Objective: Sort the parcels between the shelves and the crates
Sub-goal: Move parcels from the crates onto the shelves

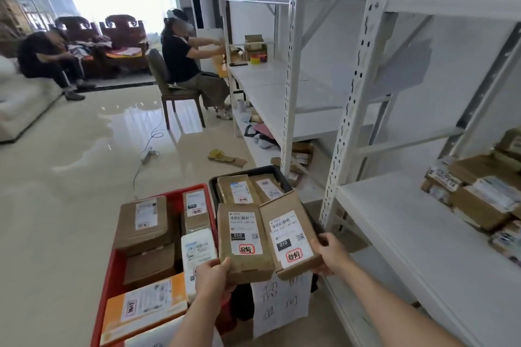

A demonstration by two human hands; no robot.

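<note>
Two parcels up at once here! The left hand (pixel 214 276) is gripping the near end of one brown parcel (pixel 244 245), thumb on top, while the right hand (pixel 330 253) is clutching the edge of a second parcel (pixel 290 234) tilted just beside it, the two touching. Both are hovering over the black crate (pixel 277 173), which is holding more labelled boxes. The red crate (pixel 118 262) is sitting alongside, packed. More parcels are piling on the white shelf (pixel 400 220) to the right.

Open shelf board (pixel 394 222) on the right, its far right end taken by stacked parcels (pixel 479 200). Perforated upright (pixel 342 132) stands at its left edge. Red crate (pixel 118 267) near left is packed with parcels.
</note>
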